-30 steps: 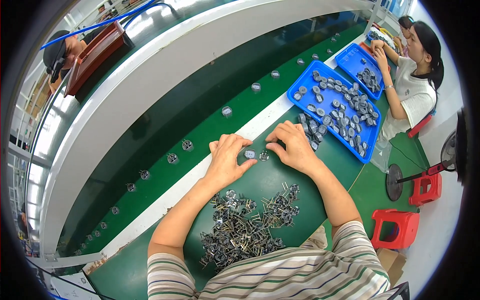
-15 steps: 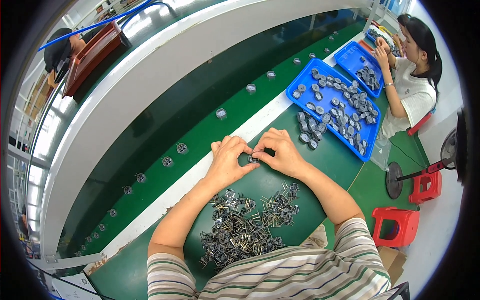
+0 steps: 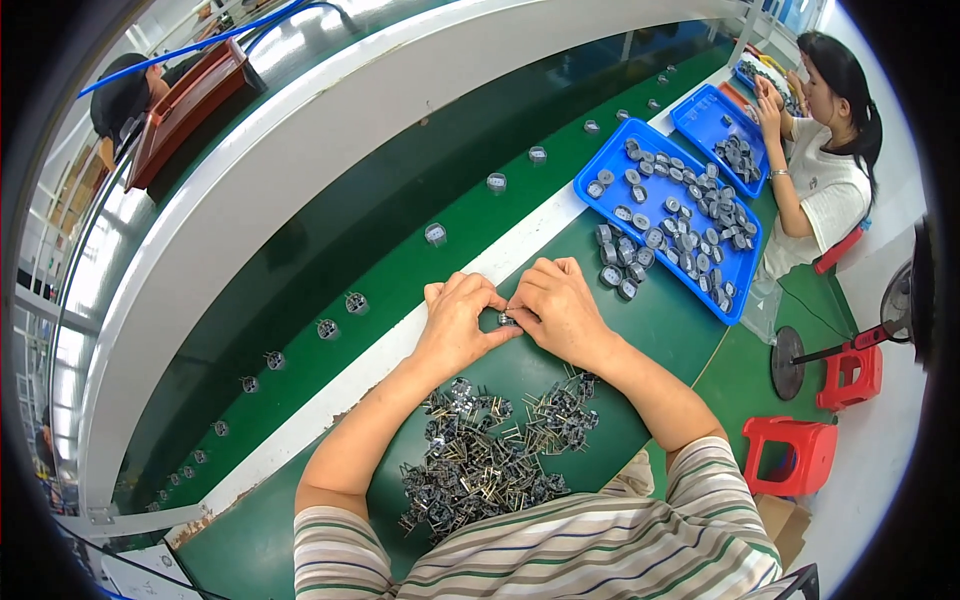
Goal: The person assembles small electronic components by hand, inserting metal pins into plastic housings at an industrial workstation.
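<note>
My left hand [image 3: 454, 318] and my right hand [image 3: 560, 312] meet over the green bench, fingertips pinched together on one small dark part [image 3: 506, 319] with a shiny metal bit. Most of that part is hidden by the fingers. Below the hands, between my forearms, lies a heap of small dark plug inserts with metal pins [image 3: 485, 460]. To the right of my right hand, several round grey plastic housings [image 3: 622, 262] sit loose on the bench. They lie against a blue tray [image 3: 607, 152] holding many more such housings.
A green conveyor belt [image 3: 400, 275] carries spaced small units past the bench's white edge [image 3: 375, 365]. Farther right, a co-worker [image 3: 825, 190] sits by a second blue tray [image 3: 690, 118]. Red stools [image 3: 795, 440] and a black fan [image 3: 900, 300] stand at right.
Units on the belt have shifted a little toward the lower left. My right fingers have moved slightly on the small part; my left hand stays almost still.
</note>
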Motion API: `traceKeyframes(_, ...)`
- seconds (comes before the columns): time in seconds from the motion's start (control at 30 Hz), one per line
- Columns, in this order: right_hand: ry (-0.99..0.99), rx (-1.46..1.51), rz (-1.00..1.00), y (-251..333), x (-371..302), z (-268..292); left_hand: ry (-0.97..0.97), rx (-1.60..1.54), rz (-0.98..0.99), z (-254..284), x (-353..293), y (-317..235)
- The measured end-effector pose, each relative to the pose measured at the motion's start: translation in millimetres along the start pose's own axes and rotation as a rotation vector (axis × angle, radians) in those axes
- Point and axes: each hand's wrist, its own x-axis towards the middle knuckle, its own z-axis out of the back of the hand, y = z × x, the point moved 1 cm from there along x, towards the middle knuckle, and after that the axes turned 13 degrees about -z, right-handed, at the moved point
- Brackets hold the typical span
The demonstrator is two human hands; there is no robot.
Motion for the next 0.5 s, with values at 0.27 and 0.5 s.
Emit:
traceKeyframes(0.27, 0.177, 0.03, -0.217, -6.0, -6.6, 6.9, 0.008, -0.044, 0.016, -0.3, 0.3, 2.0)
traceKeyframes(0.5, 0.7, 0.045, -0.195, 17.4, -40.1, 114.9, -0.162, 0.388, 0.213, 62.6, 2.2, 32.0)
